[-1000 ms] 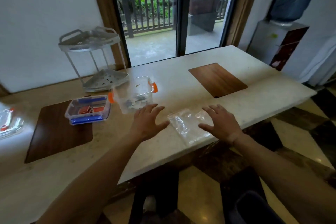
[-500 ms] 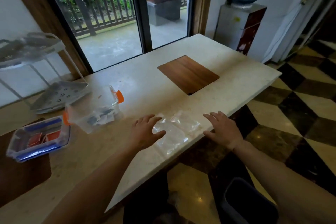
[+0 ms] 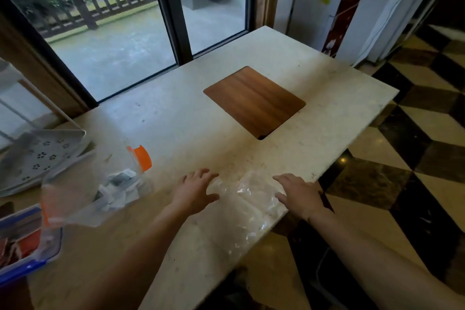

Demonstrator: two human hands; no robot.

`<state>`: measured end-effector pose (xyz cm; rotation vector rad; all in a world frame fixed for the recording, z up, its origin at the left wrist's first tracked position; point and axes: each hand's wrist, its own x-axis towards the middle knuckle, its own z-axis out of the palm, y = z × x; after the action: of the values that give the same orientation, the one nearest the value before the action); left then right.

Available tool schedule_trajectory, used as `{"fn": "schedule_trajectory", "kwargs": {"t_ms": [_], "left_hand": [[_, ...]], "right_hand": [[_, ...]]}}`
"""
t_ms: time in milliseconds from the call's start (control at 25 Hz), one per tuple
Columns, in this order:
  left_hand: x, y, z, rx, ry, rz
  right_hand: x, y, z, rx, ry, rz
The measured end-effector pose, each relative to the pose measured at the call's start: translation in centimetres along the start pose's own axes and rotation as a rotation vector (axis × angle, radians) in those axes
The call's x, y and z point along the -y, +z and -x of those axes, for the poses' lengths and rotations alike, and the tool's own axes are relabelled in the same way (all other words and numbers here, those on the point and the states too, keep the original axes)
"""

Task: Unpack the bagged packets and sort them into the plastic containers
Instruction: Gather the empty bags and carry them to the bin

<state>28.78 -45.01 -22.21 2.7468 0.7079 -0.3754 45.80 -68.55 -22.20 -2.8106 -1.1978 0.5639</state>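
Pale marble countertop (image 3: 176,118) is carrying everything. Crinkled clear plastic bag (image 3: 247,199) is lying flat at its near edge; left hand (image 3: 195,190) and right hand (image 3: 298,194) are lying flat at either end, fingers straight. Orange-latched clear plastic container (image 3: 100,189) is sitting just left, blue-rimmed clear container (image 3: 27,246) nearer left.

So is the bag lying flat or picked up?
Flat: the bag lies spread at the table edge, between both hands.

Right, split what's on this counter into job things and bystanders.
Job: clear plastic bag, orange-clipped container, blue-rimmed container, left hand, right hand.
Bystanders: wooden board, perforated rack, water dispenser.
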Motion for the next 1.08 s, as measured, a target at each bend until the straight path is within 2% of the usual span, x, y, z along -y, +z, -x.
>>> {"fn": "schedule_trajectory", "kwargs": {"t_ms": [120, 480, 680, 880, 1080], "left_hand": [[0.7, 0.5, -2.1, 0.052, 0.050, -0.019], [2.0, 2.0, -6.9, 0.131, 0.154, -0.068], [2.3, 2.1, -8.1, 0.151, 0.176, -0.086], [2.8, 2.2, -8.3, 0.146, 0.231, -0.110], [3.0, 2.8, -7.7, 0.142, 0.314, -0.163]], "right_hand": [[0.6, 0.7, -1.7, 0.068, 0.041, -0.004], [1.7, 2.6, -4.7, 0.138, 0.129, -0.031], [2.1, 3.1, -5.2, 0.126, 0.159, -0.045], [1.9, 3.4, -5.3, 0.115, 0.198, -0.180], [0.6, 2.8, -4.6, 0.102, 0.322, -0.280]]}}
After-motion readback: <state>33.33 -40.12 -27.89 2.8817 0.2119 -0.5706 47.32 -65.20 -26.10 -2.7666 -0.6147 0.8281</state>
